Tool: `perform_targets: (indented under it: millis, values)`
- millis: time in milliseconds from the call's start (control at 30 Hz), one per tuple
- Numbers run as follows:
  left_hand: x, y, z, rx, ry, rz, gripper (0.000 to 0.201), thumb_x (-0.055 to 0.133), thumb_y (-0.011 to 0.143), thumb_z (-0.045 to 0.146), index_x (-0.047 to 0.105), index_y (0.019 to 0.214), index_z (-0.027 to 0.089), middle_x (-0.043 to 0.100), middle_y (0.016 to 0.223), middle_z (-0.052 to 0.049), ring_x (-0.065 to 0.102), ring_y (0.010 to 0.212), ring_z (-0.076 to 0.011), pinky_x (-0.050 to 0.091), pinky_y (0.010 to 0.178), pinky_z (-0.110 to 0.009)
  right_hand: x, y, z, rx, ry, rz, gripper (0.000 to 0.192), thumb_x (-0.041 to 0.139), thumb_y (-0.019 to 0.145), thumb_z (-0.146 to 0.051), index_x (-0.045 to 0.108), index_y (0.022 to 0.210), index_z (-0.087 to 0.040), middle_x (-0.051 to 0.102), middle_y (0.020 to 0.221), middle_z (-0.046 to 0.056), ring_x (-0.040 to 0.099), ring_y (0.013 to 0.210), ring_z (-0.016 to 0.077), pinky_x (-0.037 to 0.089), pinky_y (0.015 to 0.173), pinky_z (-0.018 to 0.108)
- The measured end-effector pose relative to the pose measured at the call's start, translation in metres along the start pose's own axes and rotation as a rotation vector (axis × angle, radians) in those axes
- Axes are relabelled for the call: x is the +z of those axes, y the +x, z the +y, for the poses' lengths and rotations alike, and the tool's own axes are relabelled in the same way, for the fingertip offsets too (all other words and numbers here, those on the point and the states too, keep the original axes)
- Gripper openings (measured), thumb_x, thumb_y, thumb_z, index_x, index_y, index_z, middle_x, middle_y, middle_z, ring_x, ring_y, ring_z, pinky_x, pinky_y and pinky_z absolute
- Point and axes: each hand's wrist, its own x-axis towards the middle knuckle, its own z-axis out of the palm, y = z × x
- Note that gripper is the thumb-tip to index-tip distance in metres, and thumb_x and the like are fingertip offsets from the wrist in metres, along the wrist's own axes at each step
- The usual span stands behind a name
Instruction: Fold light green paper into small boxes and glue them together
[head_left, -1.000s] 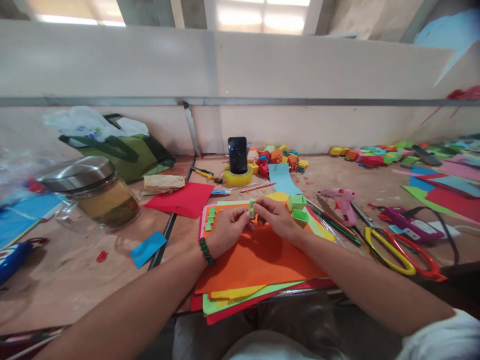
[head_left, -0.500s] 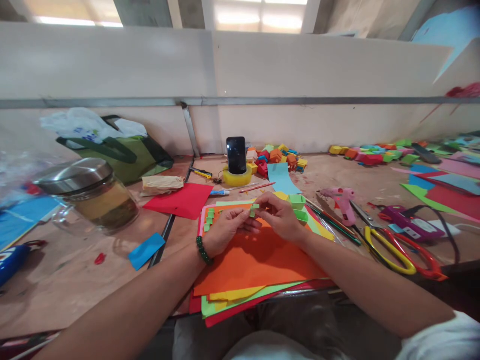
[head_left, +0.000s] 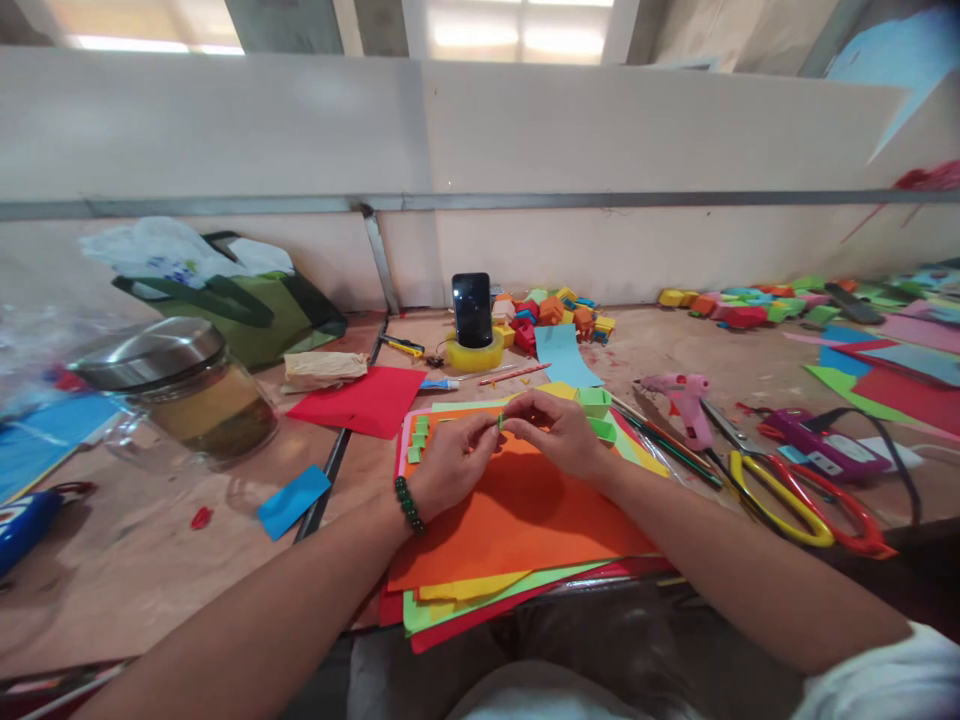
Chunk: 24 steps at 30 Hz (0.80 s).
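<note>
Between the two sets of fingertips, just above the orange sheet (head_left: 517, 510), sits a green strip (head_left: 500, 421) of paper, almost wholly hidden; only a sliver shows. What shows stands roughly upright, so its long axis seems to run up and down, pointing away from the sheet, though most of it is covered and I can't be sure. Left hand (head_left: 450, 462) has its fingers curled shut, thumb and forefinger pinched on the strip; right hand (head_left: 559, 432) is closed on it the same way from the other side, the two hands touching at the tips.

Such a small piece held so tight could crease off-line or tear if the pinches pull apart, I'd say, and if either grip slackens it could drop among the loose green pieces (head_left: 417, 437) lying just left of the hands and be hard to tell from them.

Folded green boxes (head_left: 595, 401) sit just beyond the right hand. Orange sheet tops a stack of coloured papers at the table (head_left: 150, 560) edge. Further right lie a pink glue gun (head_left: 686, 400) and scissors (head_left: 795, 500); behind, a phone (head_left: 472, 309) stands in a tape roll (head_left: 474, 354). Left, well apart, a lidded glass jar (head_left: 187, 390) and a red sheet (head_left: 364, 400)
</note>
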Motion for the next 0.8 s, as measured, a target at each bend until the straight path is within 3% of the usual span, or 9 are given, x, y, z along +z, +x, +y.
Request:
perform_targets:
  millis: [167, 300, 567, 800]
  values:
    - [0.002, 0.000, 0.001, 0.024, 0.031, 0.025, 0.020, 0.059, 0.080, 0.035, 0.068, 0.081, 0.017, 0.069, 0.075, -0.003, 0.059, 0.071, -0.0164, 0.044, 0.067, -0.024, 0.001, 0.001, 0.001, -0.044, -0.080, -0.036, 0.019, 0.058, 0.087, -0.037, 0.063, 0.084, -0.018, 0.064, 0.077, 0.003, 0.056, 0.065, 0.0122, 0.045, 0.056, 0.024]
    - [0.001, 0.001, 0.000, -0.011, 0.003, -0.008, 0.020, 0.054, 0.082, 0.030, 0.068, 0.073, 0.018, 0.069, 0.070, -0.002, 0.061, 0.067, -0.0157, 0.045, 0.063, -0.024, 0.003, 0.002, -0.002, -0.076, -0.120, -0.077, 0.023, 0.052, 0.091, -0.036, 0.057, 0.077, -0.019, 0.059, 0.073, 0.002, 0.051, 0.065, 0.0119, 0.043, 0.058, 0.024]
    - [-0.004, -0.001, 0.005, 0.049, 0.134, -0.024, 0.023, 0.049, 0.081, 0.024, 0.063, 0.064, 0.019, 0.066, 0.062, -0.002, 0.061, 0.061, -0.0156, 0.043, 0.059, -0.024, 0.004, 0.002, -0.010, 0.043, 0.081, -0.184, 0.030, 0.053, 0.087, -0.046, 0.050, 0.074, -0.019, 0.053, 0.068, -0.001, 0.048, 0.060, 0.0107, 0.040, 0.054, 0.023]
    - [-0.005, -0.003, 0.006, 0.121, 0.233, 0.011, 0.024, 0.048, 0.082, 0.025, 0.060, 0.063, 0.018, 0.064, 0.058, -0.001, 0.058, 0.054, -0.0137, 0.039, 0.052, -0.022, 0.010, -0.001, -0.012, 0.075, 0.139, -0.144, 0.033, 0.059, 0.083, -0.050, 0.050, 0.072, -0.020, 0.056, 0.067, -0.001, 0.049, 0.061, 0.0117, 0.039, 0.054, 0.024]
